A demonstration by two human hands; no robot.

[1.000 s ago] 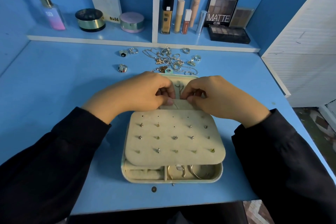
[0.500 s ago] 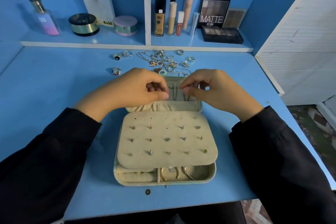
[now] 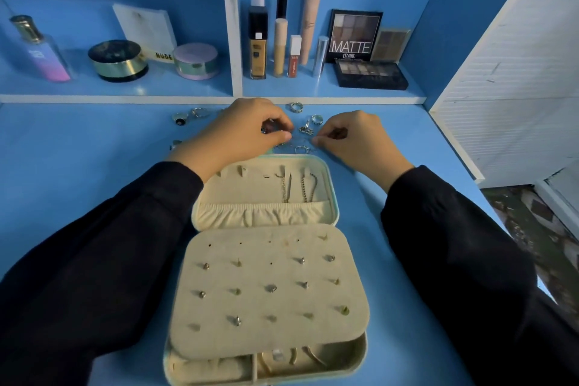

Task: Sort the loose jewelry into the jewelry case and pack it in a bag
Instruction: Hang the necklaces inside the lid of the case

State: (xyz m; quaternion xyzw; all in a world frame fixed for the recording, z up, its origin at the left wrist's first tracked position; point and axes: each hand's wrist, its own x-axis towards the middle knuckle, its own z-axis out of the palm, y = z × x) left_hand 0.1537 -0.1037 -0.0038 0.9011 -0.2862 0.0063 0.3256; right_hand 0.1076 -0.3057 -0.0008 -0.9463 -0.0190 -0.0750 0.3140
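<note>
My blue desk (image 3: 78, 166) runs up to a white-edged shelf (image 3: 125, 89) at twelve o'clock, split by a white divider (image 3: 232, 25). At ten o'clock stands a perfume bottle (image 3: 44, 53). At eleven sit a black-and-gold jar (image 3: 118, 60), a card (image 3: 147, 30) marked NUDE leaning behind it, and a lilac jar (image 3: 195, 60). Past the divider, around twelve, stand a foundation bottle (image 3: 258, 41), a concealer (image 3: 279, 47), a lip gloss (image 3: 294, 56), a tall pink tube (image 3: 314, 12) and a silver tube (image 3: 321, 55). At one o'clock a MATTE palette (image 3: 354, 36) and a small palette (image 3: 390, 44) lean on the wall, a flat palette (image 3: 371, 74) before them. A white slatted door (image 3: 517, 88) stands at two o'clock.
</note>
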